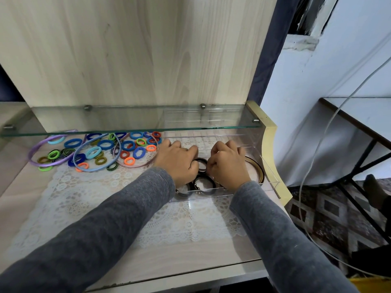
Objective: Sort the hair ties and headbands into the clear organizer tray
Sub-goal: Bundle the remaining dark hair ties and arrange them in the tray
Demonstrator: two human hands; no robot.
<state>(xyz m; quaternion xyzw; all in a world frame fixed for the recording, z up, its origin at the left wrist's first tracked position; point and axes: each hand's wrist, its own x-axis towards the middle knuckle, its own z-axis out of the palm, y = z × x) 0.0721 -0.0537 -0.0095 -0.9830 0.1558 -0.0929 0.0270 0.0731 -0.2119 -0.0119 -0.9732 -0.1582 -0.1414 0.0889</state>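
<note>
Left hand [179,160] and right hand [227,164]: fingers curled, both grasping dark bands [204,181] inside the tray [273,183], near its front wall. Judged light, stiff yet springy, smooth-surfaced; liable to spring apart on release. Best taken at the top of the arc, not at the tips. Left of the tray: loose ties [105,144] and pastel bands [93,170]. Ties judged soft and stretchy, fit to be pinched anywhere. No brand, label or legible writing.
</note>
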